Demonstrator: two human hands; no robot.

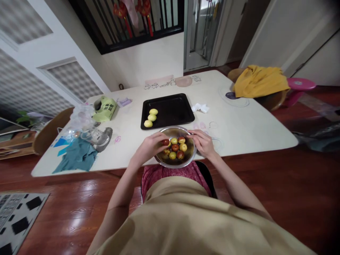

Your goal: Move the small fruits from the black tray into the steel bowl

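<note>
A round metal bowl (pixel 191 158) sits at the table's near edge, with several jujubes inside, some yellow-green and some reddish brown. My left hand (pixel 153 144) reaches over the bowl's left rim, its fingers closed on a dark red jujube (pixel 165 142). At the opposite side, my right hand (pixel 203 142) grips the bowl's rim. Just beyond the bowl lies a black baking tray (pixel 172 109). Three pale green jujubes (pixel 152 117) form a slanting row along the tray's left side.
A crumpled white tissue (pixel 200 107) is right of the tray. On the left are a green tissue pack (pixel 105 108), a clear plastic item (pixel 99 137) and a teal cloth (pixel 77 156). Yellow fabric (pixel 260 82) drapes over a chair at right, beside a pink stool (pixel 301 84).
</note>
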